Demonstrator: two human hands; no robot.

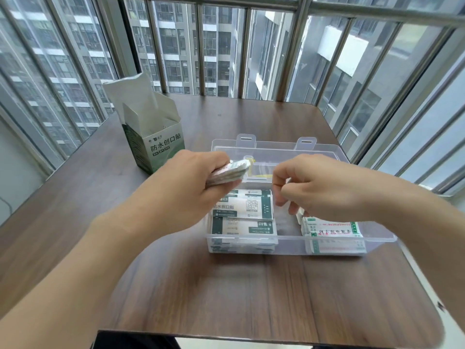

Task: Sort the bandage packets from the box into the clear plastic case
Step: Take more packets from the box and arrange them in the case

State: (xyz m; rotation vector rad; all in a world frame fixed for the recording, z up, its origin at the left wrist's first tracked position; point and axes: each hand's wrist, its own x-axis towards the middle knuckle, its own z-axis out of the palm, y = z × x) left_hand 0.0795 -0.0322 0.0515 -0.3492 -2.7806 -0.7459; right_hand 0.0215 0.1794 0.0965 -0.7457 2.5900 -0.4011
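The sorting looks well under way: the left hand (pixel 191 182) holds a stack of packets (pixel 230 171) fanned out between thumb and curled fingers, above the case (pixel 377 241) at about its 10 o'clock corner, while the right hand (pixel 319 187) hovers over the case's middle with its fingers curled in toward the thumb. The right grip seems to pinch something thin, perhaps a single packet, but it is too small and blurred to be sure. My reading is that packets are being dealt one at a time from the left stack into the case, so the next move calls for the right hand to lower and lay down whatever it has in the right section, then come back to the stack at its 9 o'clock for another. The case sits open near the middle of the desk (pixel 226 298), its lid tipped back toward 12 o'clock. Its left section holds green-and-white packets (pixel 242 212) lying flat in piles; the right section holds a pile with red print (pixel 332 235); the strip between them looks bare. The box (pixel 156 144) stands upright at 10 o'clock from the case, flaps open; its contents are not visible.
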